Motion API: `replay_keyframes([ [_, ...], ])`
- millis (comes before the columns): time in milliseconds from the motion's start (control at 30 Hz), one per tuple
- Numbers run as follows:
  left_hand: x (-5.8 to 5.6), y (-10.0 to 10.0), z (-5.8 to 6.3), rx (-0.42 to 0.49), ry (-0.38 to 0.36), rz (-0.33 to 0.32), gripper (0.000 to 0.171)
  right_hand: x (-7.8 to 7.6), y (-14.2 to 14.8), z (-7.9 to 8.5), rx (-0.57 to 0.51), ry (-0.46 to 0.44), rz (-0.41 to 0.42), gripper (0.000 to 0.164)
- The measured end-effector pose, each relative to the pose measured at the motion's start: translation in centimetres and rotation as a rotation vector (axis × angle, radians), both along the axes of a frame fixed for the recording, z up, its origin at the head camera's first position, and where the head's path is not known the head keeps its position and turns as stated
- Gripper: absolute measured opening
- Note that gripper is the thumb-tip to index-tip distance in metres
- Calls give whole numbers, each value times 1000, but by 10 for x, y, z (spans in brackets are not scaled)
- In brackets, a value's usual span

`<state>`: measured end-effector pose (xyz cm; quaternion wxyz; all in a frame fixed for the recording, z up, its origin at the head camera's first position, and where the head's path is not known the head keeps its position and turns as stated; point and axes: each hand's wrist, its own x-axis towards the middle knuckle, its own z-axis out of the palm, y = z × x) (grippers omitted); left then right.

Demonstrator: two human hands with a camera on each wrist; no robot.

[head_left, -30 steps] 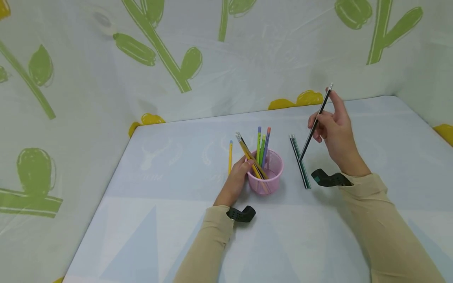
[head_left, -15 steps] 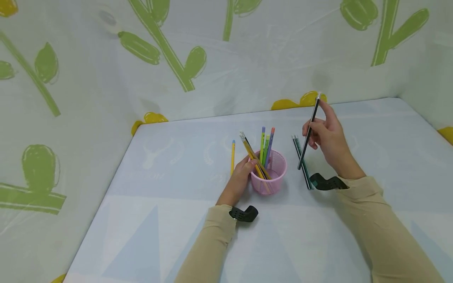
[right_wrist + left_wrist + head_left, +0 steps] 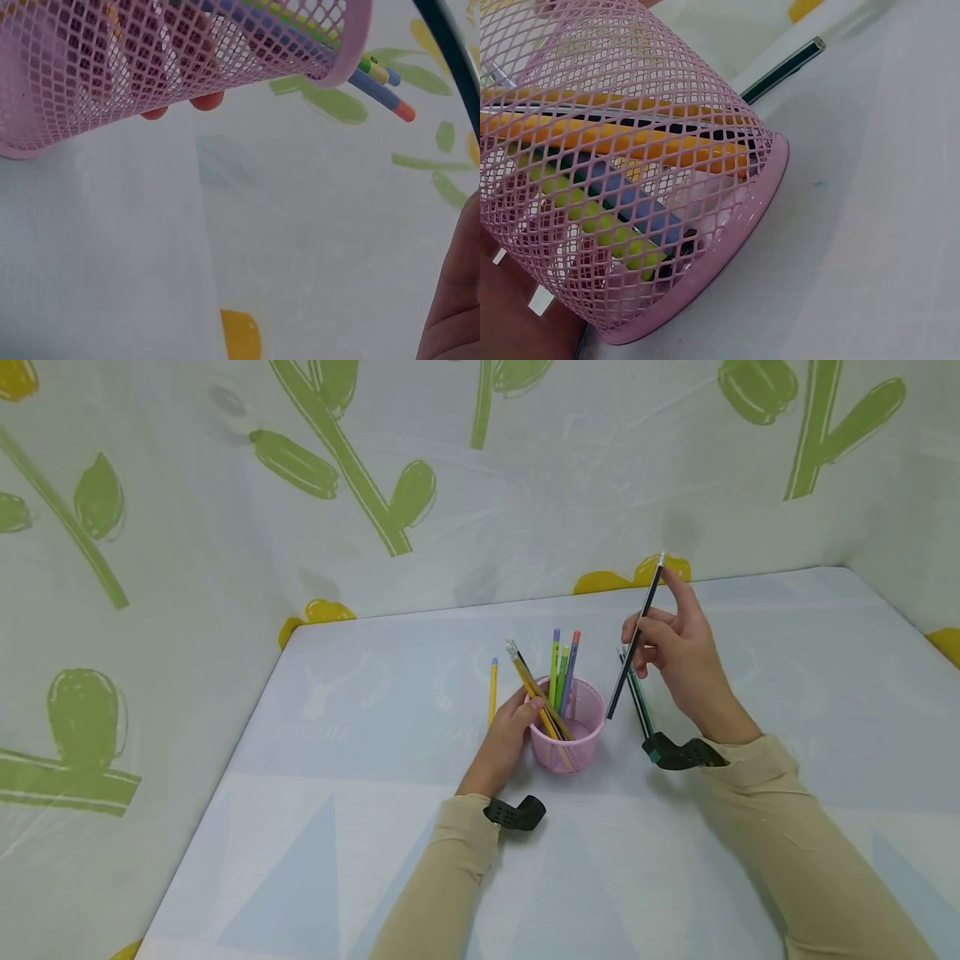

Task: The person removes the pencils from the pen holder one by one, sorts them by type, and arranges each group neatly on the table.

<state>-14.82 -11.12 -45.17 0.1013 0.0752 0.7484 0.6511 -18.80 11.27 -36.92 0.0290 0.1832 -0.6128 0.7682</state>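
My left hand (image 3: 501, 745) grips the side of a pink mesh pencil cup (image 3: 558, 758), which stands on the table. Yellow pencils (image 3: 525, 675) lean to the left inside it, beside green pencils and a purple pencil (image 3: 570, 664) with a red end. To the right of the cup, my right hand (image 3: 686, 656) pinches a black pencil (image 3: 622, 679), eraser end up, index finger along its upper part. Its lower end is at the cup's right rim in the head view. The right wrist view shows the cup's rim (image 3: 358, 37) and the held pencil (image 3: 454, 56) at the edge.
Dark green pencils (image 3: 640, 700) lie on the table under my right hand, partly covered by the wrist camera (image 3: 678, 753). One yellow pencil (image 3: 492, 689) lies left of the cup. A leaf-patterned wall covering (image 3: 562, 493) rises behind the table (image 3: 360, 710).
My right hand has moved left with the black pencil, bringing its lower end from above the dark pencils to the cup's rim. My left hand keeps holding the cup.
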Motion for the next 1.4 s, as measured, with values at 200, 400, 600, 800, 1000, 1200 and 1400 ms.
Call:
replay_keyframes([
  [200,-1,-1,1,71,50,-33,49,-1,-4,0,86,14,7,62],
  [400,-1,0,3,220,34,-128,51,0,-10,-5,420,54,51,62],
  [600,3,0,15,333,23,-147,47,1,-19,-11,587,86,78,43],
  [800,-2,4,12,443,-5,-126,43,3,-20,-11,634,72,52,29],
  [1000,6,4,32,331,9,-93,37,1,-25,-14,823,124,108,27],
  [1200,6,6,42,200,4,-63,33,1,-29,-19,907,171,146,29],
  [1400,-1,10,34,180,55,31,27,2,-29,-22,945,142,156,30],
])
